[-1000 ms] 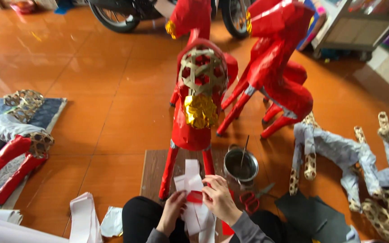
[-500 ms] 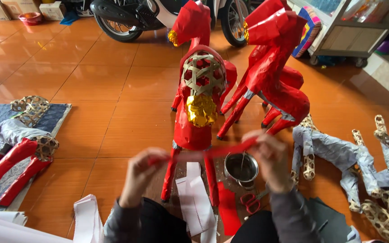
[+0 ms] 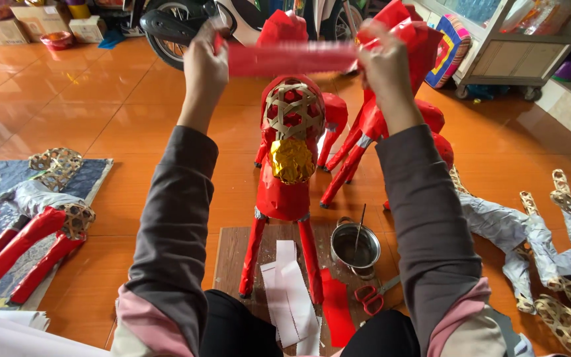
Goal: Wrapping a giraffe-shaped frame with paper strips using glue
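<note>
My left hand (image 3: 205, 69) and my right hand (image 3: 382, 65) are raised at arm's length and hold the two ends of a red paper strip (image 3: 291, 58), stretched flat between them. Below the strip stands a red paper-covered horse figure (image 3: 287, 182) with a bare woven bamboo rump (image 3: 292, 109) and a gold foil patch (image 3: 291, 160). Its legs rest on a wooden board (image 3: 229, 261). White paper strips (image 3: 289, 291) and a red paper piece (image 3: 336, 307) lie on the board near my lap.
A small metal pot (image 3: 355, 248) with a brush and red-handled scissors (image 3: 370, 297) sit right of the board. A second red horse (image 3: 398, 112) stands behind. Unfinished figures lie at left (image 3: 31, 228) and right (image 3: 536, 231). A motorbike (image 3: 186, 23) and boxes are at the back.
Both hands rose from my lap, where they handled paper, to up over the horse. The red strip is now pulled taut between them. The view tilted slightly upward.
</note>
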